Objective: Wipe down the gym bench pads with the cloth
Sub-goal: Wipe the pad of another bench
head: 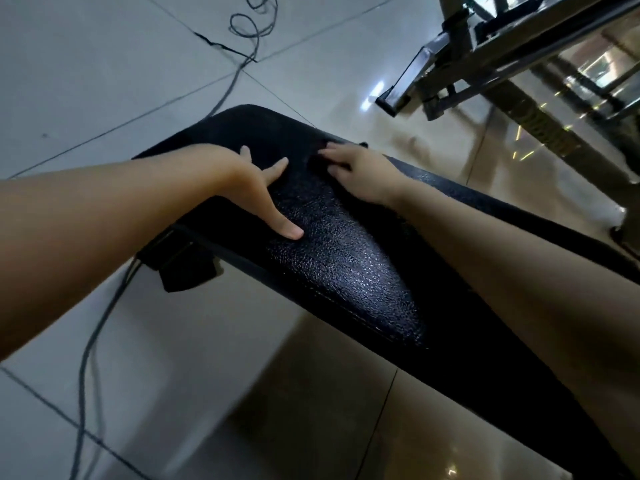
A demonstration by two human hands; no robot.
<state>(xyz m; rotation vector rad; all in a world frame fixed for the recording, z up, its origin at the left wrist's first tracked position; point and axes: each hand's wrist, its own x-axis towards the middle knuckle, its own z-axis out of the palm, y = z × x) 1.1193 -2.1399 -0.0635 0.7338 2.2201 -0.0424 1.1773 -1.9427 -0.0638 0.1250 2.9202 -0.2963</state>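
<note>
Together, left hand (244, 180) and right hand (363, 174) touch bench pad (346, 268).

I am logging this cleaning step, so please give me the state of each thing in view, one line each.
Left hand: fingers straight and spread, pressing on the pad.
Right hand: resting on the pad, fingers slightly bent; whether it holds anything cannot be told.
Bench pad: black, textured, partly glossy.
Cable: loose on the floor, looped far off.
Metal frame: standing beyond the bench.
</note>
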